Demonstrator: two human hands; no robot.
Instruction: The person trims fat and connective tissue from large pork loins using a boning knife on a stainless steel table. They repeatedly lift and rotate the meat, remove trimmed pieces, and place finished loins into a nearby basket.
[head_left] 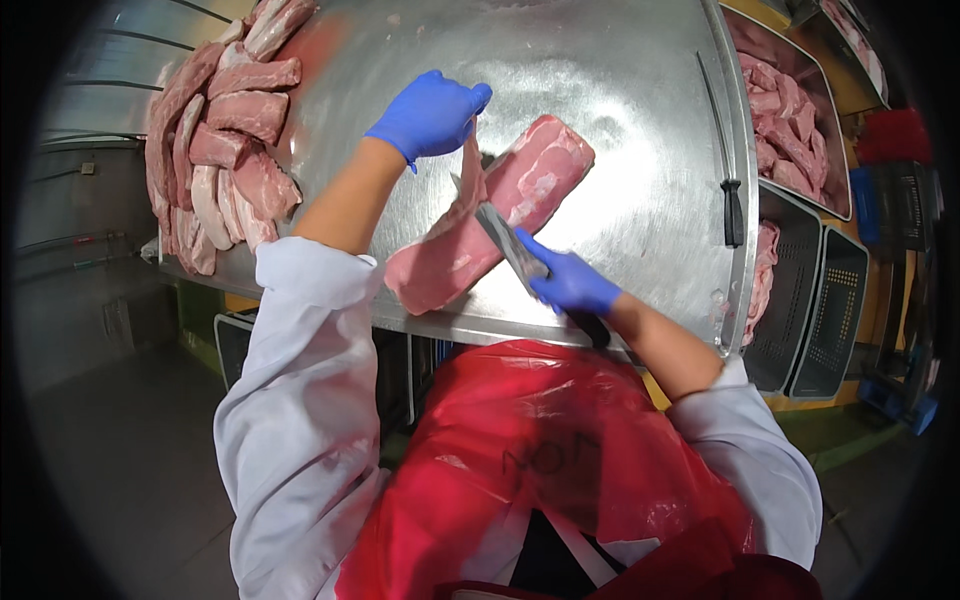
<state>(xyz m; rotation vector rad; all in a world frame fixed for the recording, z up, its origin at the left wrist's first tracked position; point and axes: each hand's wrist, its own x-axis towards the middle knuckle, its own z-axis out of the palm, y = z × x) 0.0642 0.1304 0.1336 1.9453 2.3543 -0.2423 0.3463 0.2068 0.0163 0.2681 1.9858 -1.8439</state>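
Observation:
A long pink piece of meat [533,180] lies diagonally on the steel table [620,80] in front of me. My blue-gloved left hand [428,115] pinches the top of a thin strip [468,170] and holds it up from the meat's left side. In my gloved right hand [572,282] is a knife [515,250], its blade angled across the meat at the lifted strip, the tip partly hidden under it. A dark curved object below that hand is too unclear to name.
Cut meat pieces [240,115] are piled at the table's left. A sharpening steel [731,212] lies by the right edge. Beyond it stand a metal tub of meat [790,130] and grey crates [830,310]. A red apron [540,420] covers my front.

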